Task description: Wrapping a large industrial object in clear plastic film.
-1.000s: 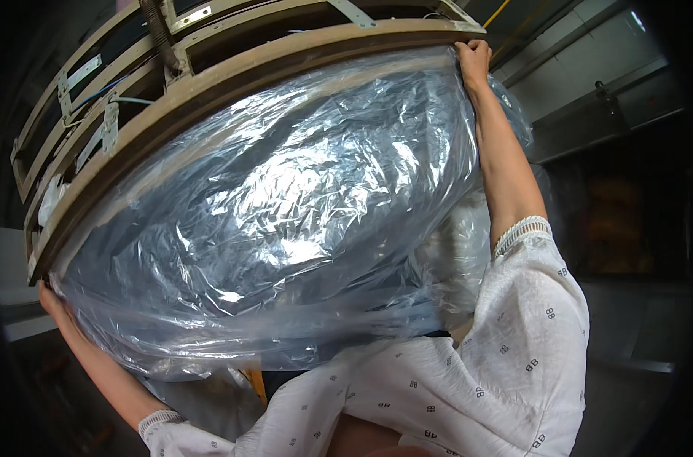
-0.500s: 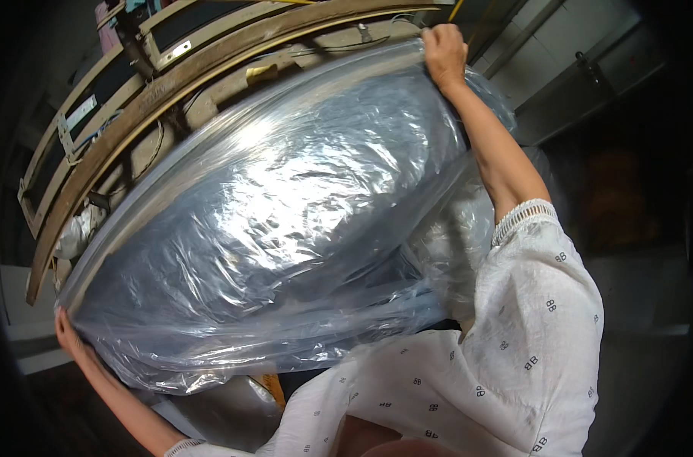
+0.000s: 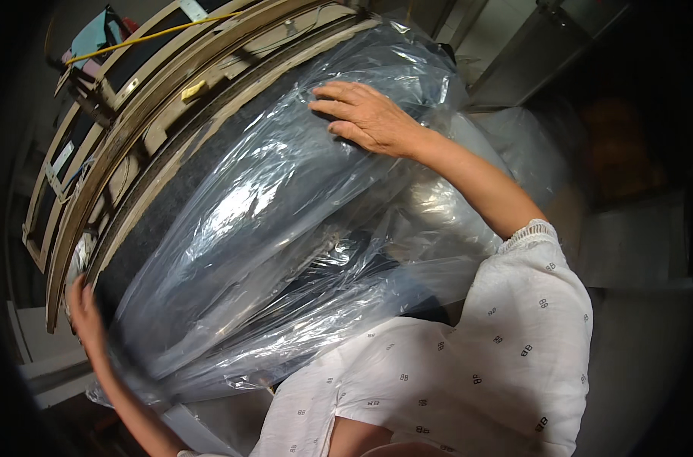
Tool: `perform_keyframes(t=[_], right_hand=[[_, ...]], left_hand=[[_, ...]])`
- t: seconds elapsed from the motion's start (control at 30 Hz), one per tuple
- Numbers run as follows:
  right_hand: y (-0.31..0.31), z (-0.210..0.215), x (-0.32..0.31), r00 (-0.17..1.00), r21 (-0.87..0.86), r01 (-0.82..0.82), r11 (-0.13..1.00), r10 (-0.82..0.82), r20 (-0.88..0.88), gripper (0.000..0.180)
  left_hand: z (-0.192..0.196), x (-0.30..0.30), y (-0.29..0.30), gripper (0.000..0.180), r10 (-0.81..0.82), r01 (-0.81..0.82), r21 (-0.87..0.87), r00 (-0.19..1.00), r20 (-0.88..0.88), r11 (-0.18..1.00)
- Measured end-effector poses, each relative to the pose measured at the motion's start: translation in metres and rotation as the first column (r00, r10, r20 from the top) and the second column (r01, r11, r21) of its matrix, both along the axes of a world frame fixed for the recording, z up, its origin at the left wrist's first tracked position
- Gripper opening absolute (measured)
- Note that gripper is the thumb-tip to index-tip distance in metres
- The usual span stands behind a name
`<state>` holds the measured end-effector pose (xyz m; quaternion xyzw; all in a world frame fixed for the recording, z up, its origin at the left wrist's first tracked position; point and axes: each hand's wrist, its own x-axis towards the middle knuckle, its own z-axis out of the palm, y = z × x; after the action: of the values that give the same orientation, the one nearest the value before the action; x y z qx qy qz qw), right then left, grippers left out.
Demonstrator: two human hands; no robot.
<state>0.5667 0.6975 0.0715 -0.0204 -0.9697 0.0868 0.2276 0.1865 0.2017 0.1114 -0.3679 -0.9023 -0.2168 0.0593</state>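
A large dark flat panel wrapped in clear plastic film (image 3: 247, 228) leans against a stack of wooden frames (image 3: 125, 129). My right hand (image 3: 365, 116) lies flat on the plastic near the panel's upper end, fingers spread. My left hand (image 3: 86, 312) sits at the panel's lower left edge, blurred, its fingers curled around the rim of the wrapped panel. Loose plastic bunches below the panel in front of my white patterned sleeves.
Several wooden frames (image 3: 72, 175) stand stacked on edge behind the panel. A yellow cord (image 3: 148, 34) runs over their top. A grey wall and metal rail (image 3: 544, 53) lie at upper right, and a white surface (image 3: 42, 358) at lower left.
My right hand came off the panel's top corner and slid down onto the plastic face. The view turned, so the panel now looks steeper and closer.
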Motion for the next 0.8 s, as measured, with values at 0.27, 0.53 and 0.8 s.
perform_keyframes(t=[0.27,0.53,0.8], right_hand=[[0.043,0.009,0.053,0.83,0.139,0.524,0.84,-0.467,-0.305,0.036],[0.176,0.015,0.048,0.733,0.176,0.68,0.712,-0.657,-0.176,0.013],[0.154,0.0,0.004,0.801,-0.132,0.546,0.828,-0.561,-0.208,0.019]], left_hand=[[-0.038,0.146,0.17,0.008,-0.266,0.168,0.46,0.951,0.157,0.872],[-0.037,0.155,0.178,0.01,-0.205,0.149,0.332,0.969,0.14,0.931],[-0.029,0.146,0.115,0.009,-0.133,0.03,0.349,0.952,0.275,0.936]])
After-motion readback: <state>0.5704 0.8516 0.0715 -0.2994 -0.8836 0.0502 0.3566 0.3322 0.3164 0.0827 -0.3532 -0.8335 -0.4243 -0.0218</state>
